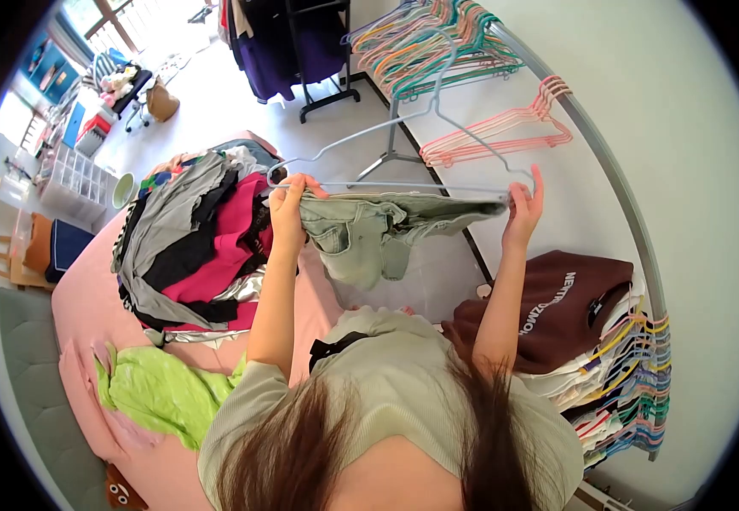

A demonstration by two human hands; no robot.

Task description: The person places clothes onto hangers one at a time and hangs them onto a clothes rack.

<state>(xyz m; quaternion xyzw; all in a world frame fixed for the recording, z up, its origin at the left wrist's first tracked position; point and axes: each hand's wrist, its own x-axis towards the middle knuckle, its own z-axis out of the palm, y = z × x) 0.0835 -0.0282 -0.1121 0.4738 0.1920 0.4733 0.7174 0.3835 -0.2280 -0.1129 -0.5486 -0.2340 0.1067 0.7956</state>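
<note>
From my end, the left hand (290, 200) and right hand (519, 209) are pinching opposite ends of the pale green denim shorts (344, 238), waistband running crosswise along the blue hanger's (386, 184) bottom bar, so neither hand's really nearer. Shorts dangle midair over grey floor (437, 289), pink bed (88, 294) and clothes pile (190, 234) to the left, metal rail (595, 119) to the right.

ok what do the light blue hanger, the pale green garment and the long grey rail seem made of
Slim light blue hanger: probably coated wire, smooth, thin, evenly bent.
Pale green garment with pockets: likely denim or sturdy cotton, matte, with firm creases.
Long grey tubular rail: perhaps metal, smooth with slight sheen; a coating can't be ruled out.
</note>
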